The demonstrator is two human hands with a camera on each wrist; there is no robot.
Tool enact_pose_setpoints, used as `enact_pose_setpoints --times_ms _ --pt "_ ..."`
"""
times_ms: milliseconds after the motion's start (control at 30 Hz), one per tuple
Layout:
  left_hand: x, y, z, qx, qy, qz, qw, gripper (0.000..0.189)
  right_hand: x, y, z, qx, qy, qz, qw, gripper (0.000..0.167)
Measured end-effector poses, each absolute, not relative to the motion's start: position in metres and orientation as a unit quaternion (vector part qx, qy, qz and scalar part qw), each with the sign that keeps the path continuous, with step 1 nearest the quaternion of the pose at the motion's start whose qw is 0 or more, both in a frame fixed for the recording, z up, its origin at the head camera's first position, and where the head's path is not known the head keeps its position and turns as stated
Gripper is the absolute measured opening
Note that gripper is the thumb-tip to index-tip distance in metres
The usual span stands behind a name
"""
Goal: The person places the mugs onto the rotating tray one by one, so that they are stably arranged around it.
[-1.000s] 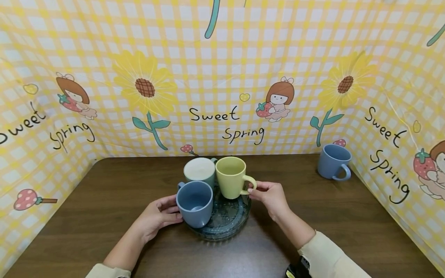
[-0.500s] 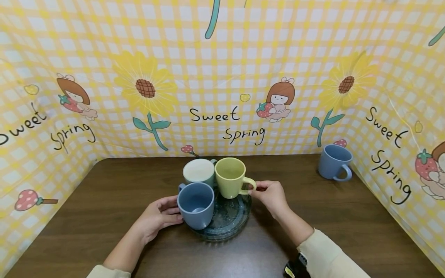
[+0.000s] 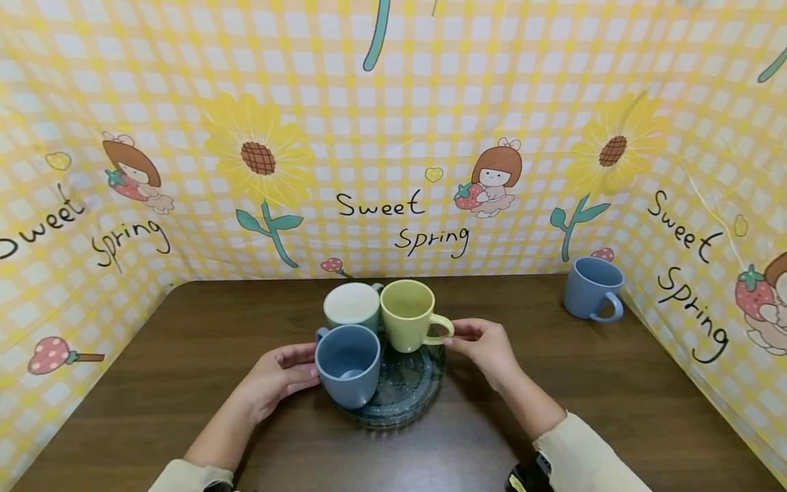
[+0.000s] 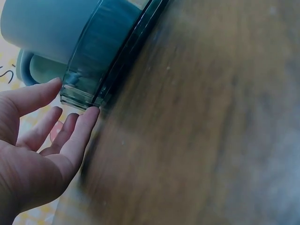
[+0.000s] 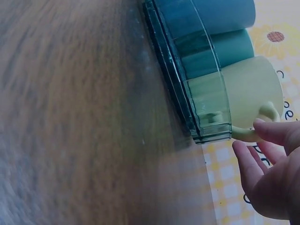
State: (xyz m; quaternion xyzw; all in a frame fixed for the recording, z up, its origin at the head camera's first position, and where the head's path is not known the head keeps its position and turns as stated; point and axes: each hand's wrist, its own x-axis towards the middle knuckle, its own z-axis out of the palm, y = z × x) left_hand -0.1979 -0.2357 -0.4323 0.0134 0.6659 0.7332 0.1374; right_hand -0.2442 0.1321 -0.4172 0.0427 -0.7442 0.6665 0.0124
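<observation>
A round glass tray (image 3: pixel 408 393) with a clear raised wall holds three mugs: a blue mug (image 3: pixel 348 365) at the front left, a green mug with a white inside (image 3: pixel 352 304) behind it, and a yellow-green mug (image 3: pixel 407 318) at the right. My left hand (image 3: pixel 277 378) is beside the blue mug; the left wrist view shows its fingertips at the tray's wall and lower edge, fingers spread. On the other side, my right hand (image 3: pixel 488 348) is by the yellow-green mug's handle, its thumb overlapping the handle in the right wrist view, its fingers loosely extended.
Another blue mug (image 3: pixel 593 290) stands on the wooden table (image 3: pixel 203 355) at the far right, close to the back edge. A yellow checked cloth (image 3: pixel 369 137) hangs around the back and sides.
Both hands have shifted only slightly, the left fingers easing a little off the blue mug's side and the right fingers opening a bit around the handle. The mugs stay almost in place.
</observation>
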Motion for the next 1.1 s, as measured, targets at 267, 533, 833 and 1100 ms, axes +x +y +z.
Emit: enact_pose_setpoints --times_ms 267,533,833,1100 --pt "-0.204 -0.239 -0.427 -0.007 0.671 0.729 0.137 0.06 -0.242 0.14 -0.416 0.057 -0.745 0.665 0.007 0.029" --pt "-0.208 -0.24 -0.426 -0.005 0.678 0.72 0.147 0.064 -0.238 0.155 -0.41 0.07 -0.748 0.659 0.023 0.032" --pt "-0.208 -0.239 -0.425 -0.004 0.67 0.727 0.154 0.063 -0.232 0.17 -0.406 0.076 -0.736 0.671 0.048 0.034" --pt "-0.209 -0.236 -0.43 0.009 0.671 0.725 0.156 0.064 -0.228 0.181 -0.403 0.081 -0.733 0.672 0.063 0.036"
